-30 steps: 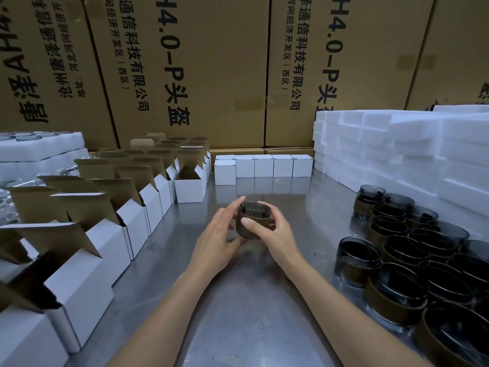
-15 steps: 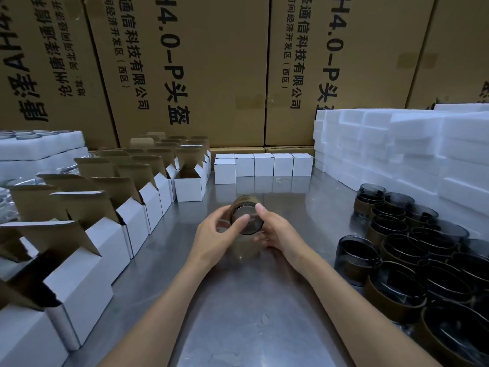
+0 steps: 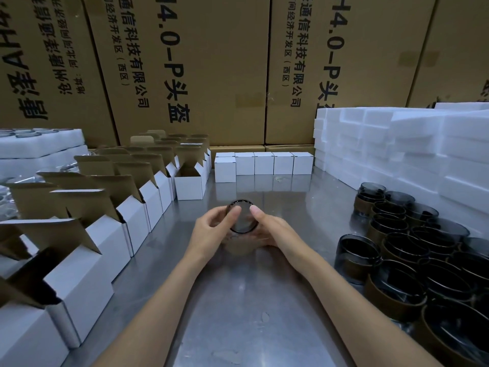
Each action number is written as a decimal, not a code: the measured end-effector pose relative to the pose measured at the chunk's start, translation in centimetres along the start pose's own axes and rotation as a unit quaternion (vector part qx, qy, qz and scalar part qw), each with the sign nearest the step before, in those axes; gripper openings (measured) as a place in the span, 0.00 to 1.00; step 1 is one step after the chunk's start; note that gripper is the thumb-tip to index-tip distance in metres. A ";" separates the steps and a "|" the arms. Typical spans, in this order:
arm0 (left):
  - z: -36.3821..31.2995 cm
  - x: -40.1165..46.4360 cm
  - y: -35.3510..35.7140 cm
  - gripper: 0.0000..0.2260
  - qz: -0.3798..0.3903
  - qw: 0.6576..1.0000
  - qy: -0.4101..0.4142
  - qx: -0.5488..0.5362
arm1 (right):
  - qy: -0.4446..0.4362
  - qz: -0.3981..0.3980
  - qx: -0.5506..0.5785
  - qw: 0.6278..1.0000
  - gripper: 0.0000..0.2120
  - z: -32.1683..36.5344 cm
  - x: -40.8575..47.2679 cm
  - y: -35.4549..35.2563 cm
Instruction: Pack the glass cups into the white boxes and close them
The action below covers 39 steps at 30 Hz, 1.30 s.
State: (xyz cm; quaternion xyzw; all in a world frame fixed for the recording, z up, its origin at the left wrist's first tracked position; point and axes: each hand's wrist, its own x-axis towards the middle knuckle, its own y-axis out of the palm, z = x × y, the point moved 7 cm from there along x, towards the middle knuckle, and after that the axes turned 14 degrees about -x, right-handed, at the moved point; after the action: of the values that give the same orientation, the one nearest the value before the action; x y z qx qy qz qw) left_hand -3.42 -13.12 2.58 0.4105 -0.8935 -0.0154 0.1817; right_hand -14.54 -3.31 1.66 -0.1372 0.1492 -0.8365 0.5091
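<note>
The left hand (image 3: 211, 229) and right hand (image 3: 275, 233) meet over the middle of the steel table (image 3: 251, 313), both curled round one smoky glass cup (image 3: 242, 217) tipped so that its round end faces the camera. The left thumb lies across the cup's near face, the right thumb presses its upper right rim, and the other fingers wrap underneath; whether the cup touches the table I cannot tell, as the fingers hide its lower edge.

To the left of the left hand runs a row of open boxes (image 3: 127, 221), white outside and brown inside, flaps standing up, from the near corner away to the far end. The last of them, an open box (image 3: 189, 181), stands just beyond and left of the hands. Straight ahead of the hands, well apart, a line of shut boxes (image 3: 264, 162) sits against the brown cartons (image 3: 211, 70) printed with black characters.

To the right of the right hand, apart from it, a crowd of cups (image 3: 412, 250) with brown bands stands upright, packed close together; the nearest one (image 3: 356, 255) stands a little clear of the rest, toward the right forearm. Behind them rise stacked white foam blocks (image 3: 397, 144). Far left, beyond the open boxes, lie foam trays (image 3: 39, 147)
</note>
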 end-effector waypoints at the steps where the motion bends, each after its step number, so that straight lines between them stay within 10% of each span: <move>1: 0.0 0.0 0.1 0.16 0.007 1.000 0.007 0.001 | -0.003 0.000 0.026 1.000 0.21 -0.1 0.1 -0.2; 16: 0.4 0.3 0.3 0.36 0.057 0.990 0.060 0.110 | -0.041 0.010 0.120 0.992 0.27 -0.6 0.1 -0.9; 22: -1.2 -0.6 1.8 0.28 0.063 0.940 0.203 0.266 | -0.082 -0.055 0.013 0.995 0.34 0.1 -0.1 -0.8; 39: -0.9 -0.6 1.8 0.26 0.065 0.930 0.179 0.313 | -0.105 -0.082 -0.061 0.989 0.40 0.2 -0.3 -1.0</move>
State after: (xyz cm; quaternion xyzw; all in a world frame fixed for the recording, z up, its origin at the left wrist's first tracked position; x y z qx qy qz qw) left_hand -4.05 -11.36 3.50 0.3832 -0.8304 0.3509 0.2011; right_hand -15.14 -2.64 2.24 -0.2667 0.1339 -0.8458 0.4422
